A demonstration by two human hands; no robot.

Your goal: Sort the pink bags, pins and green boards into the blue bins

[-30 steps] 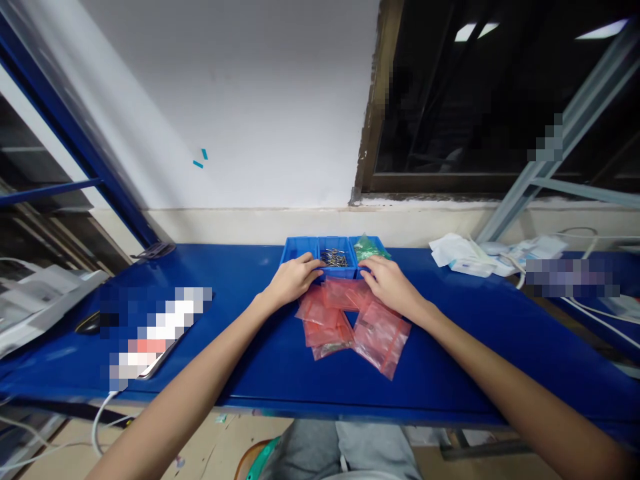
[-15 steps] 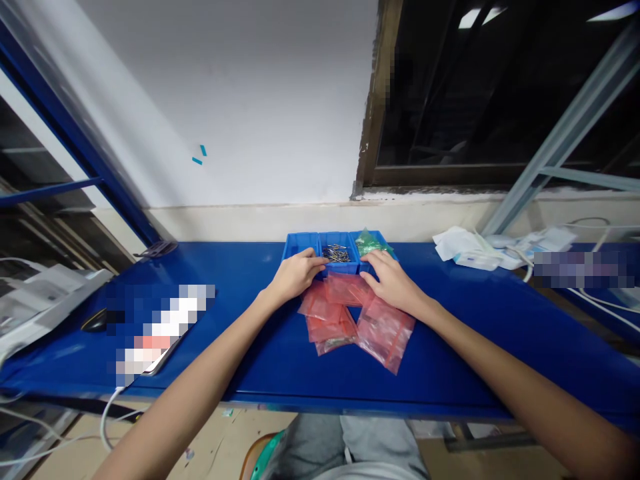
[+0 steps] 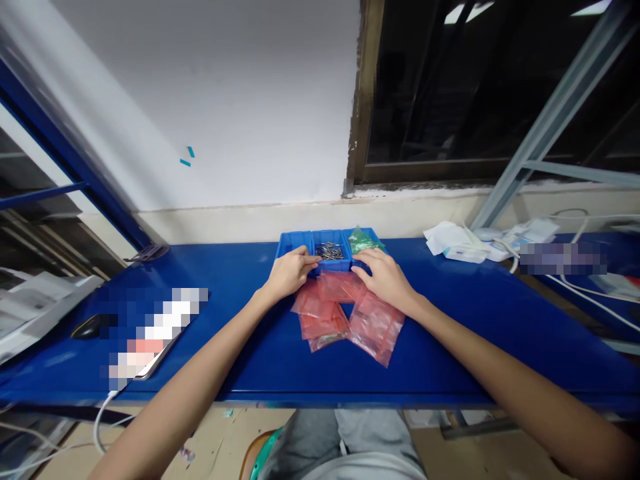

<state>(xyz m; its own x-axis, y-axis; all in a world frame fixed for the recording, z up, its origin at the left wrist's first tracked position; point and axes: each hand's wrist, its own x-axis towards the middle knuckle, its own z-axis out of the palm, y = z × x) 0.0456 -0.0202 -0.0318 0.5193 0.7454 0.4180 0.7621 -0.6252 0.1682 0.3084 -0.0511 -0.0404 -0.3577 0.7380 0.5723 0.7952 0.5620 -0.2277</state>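
Note:
Three blue plastic bins stand side by side against the wall. My left hand (image 3: pixel 290 272) is at the front of the left bin (image 3: pixel 295 241), its fingers closed on the rim near the middle bin. Many small metal, screw-like pieces (image 3: pixel 330 251) lie in the middle bin (image 3: pixel 334 265). My right hand (image 3: pixel 381 272) has its fingers over the front rim of the right bin (image 3: pixel 373 233), thumb lower in front. Inside that bin is a green plastic bag (image 3: pixel 361 239). Several red zip bags (image 3: pixel 376 327) lie overlapping on the table between my forearms; one holds something small.
A blue table (image 3: pixel 440 360) runs along the wall. On its left are a phone-like device (image 3: pixel 150 367) with a white cable, a black mouse (image 3: pixel 89 327) and white power strips. White packets (image 3: pixel 457 243) and cables lie at the back right. Metal posts rise at both sides.
The whole view has shifted slightly, so the scene sits a little further left. Both hands keep their places at the bins, and the red bags lie as before.

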